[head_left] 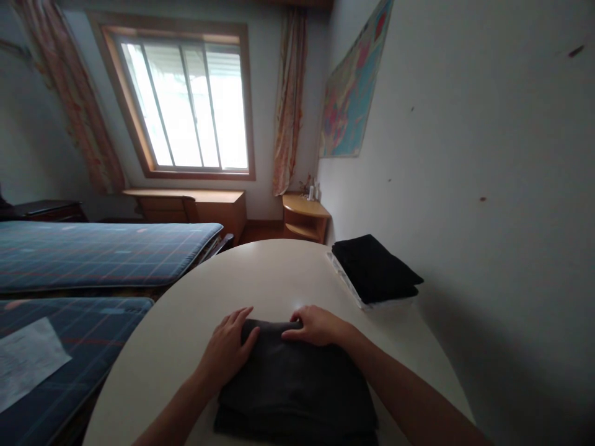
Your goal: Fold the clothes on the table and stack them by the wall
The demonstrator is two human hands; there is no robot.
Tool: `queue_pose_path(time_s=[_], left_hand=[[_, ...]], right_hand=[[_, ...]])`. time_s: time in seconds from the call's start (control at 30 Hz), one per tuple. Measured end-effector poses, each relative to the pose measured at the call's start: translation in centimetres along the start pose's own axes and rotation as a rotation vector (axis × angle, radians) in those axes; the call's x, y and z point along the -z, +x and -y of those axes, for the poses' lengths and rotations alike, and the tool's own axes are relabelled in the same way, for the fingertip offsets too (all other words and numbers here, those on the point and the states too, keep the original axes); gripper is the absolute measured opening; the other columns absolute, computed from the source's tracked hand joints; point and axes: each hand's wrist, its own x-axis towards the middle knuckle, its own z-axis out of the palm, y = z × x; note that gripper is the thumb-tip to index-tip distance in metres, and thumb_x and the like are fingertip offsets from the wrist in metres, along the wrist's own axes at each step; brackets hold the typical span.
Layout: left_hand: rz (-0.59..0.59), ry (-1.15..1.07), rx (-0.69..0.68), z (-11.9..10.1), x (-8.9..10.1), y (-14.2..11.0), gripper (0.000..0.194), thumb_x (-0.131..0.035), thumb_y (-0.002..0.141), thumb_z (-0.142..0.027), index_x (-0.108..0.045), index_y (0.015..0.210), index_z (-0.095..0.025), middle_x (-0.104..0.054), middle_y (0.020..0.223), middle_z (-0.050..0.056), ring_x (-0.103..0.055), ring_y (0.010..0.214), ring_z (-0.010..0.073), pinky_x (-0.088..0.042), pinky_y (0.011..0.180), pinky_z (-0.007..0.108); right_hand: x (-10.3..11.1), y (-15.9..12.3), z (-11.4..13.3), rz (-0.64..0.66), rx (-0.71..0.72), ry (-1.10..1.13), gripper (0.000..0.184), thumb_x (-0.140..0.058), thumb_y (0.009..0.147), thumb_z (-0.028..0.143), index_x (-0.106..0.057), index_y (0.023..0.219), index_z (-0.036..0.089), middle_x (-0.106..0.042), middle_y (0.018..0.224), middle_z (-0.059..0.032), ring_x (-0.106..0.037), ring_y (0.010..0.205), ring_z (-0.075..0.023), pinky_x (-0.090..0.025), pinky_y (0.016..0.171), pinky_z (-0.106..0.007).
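A folded dark grey garment (297, 384) lies on the round white table (274, 272) in front of me; its exact kind does not show. My left hand (229, 347) rests at its far left corner, with the fingers stretched out and the thumb on the cloth. At the far edge, my right hand (318, 325) grips the fabric, its thumb on top and its fingers curled over the fold. Beyond my right arm, a folded black cloth item (374, 269) sits on a clear plastic wrapping (344, 272) near the wall.
To the left stand beds with blue plaid mattresses (102, 254), and a sheet of paper (30, 359) lies on the nearer one. A wooden desk (218, 197) is under the window, and a small corner shelf (304, 207) beside it. The wall (488, 248) closes off the right side.
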Motion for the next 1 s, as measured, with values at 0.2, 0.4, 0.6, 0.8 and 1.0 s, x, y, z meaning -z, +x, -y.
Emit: queue_pose_path(time_s=[0.2, 0.4, 0.6, 0.8, 1.0], left_hand=[[-0.080, -0.031, -0.253, -2.5, 0.6, -0.8, 0.050, -0.046, 0.098, -0.032, -0.039, 0.147, -0.025, -0.040, 0.154, 0.010, -0.036, 0.141, 0.0272, -0.037, 0.113, 0.050], [0.334, 0.001, -0.566, -6.9, -0.3, -3.2, 0.068, -0.058, 0.092, -0.035, -0.027, 0.153, -0.037, -0.018, 0.163, 0.003, -0.018, 0.148, 0.0340, -0.032, 0.114, 0.058], [0.457, -0.031, -0.501, -7.3, -0.9, -3.3, 0.058, -0.057, 0.092, -0.035, -0.039, 0.147, -0.037, -0.033, 0.159, -0.001, -0.023, 0.148, 0.0305, -0.028, 0.117, 0.057], [0.387, 0.009, -0.536, -6.9, -1.4, -3.6, 0.060, -0.055, 0.093, -0.032, -0.036, 0.149, -0.035, -0.026, 0.161, 0.002, -0.023, 0.147, 0.0319, -0.033, 0.115, 0.056], [0.223, 0.098, -0.492, -5.4, -2.9, -3.5, 0.059, -0.047, 0.099, -0.038, -0.027, 0.154, -0.035, -0.023, 0.162, 0.003, -0.028, 0.146, 0.0303, -0.036, 0.114, 0.053]], right_hand=[[0.6, -1.5, -4.3, -0.183, -0.223, 0.007, 0.046, -0.058, 0.085, 0.058, -0.076, 0.098, 0.017, -0.075, 0.098, -0.0121, -0.069, 0.091, -0.0248, -0.045, 0.073, -0.027], [1.5, -3.0, -9.5, -0.238, -0.420, 0.073, 0.050, -0.054, 0.088, 0.059, -0.075, 0.090, 0.013, -0.075, 0.094, -0.0142, -0.069, 0.092, -0.0265, -0.048, 0.075, -0.029], [1.4, -3.9, -10.8, -0.003, -0.371, 0.567, 0.051, -0.053, 0.089, 0.061, -0.074, 0.099, 0.015, -0.076, 0.095, -0.0080, -0.072, 0.088, -0.0229, -0.055, 0.074, -0.028], [2.1, -4.5, -9.8, -0.113, -0.214, 0.634, 0.042, -0.064, 0.086, 0.043, -0.062, 0.119, 0.016, -0.071, 0.115, -0.0088, -0.069, 0.101, -0.0240, -0.057, 0.081, -0.033], [6.8, -3.9, -8.9, -0.312, -0.155, 0.473, 0.035, -0.064, 0.086, 0.035, -0.060, 0.115, 0.015, -0.072, 0.109, -0.0086, -0.069, 0.095, -0.0231, -0.054, 0.082, -0.032]])
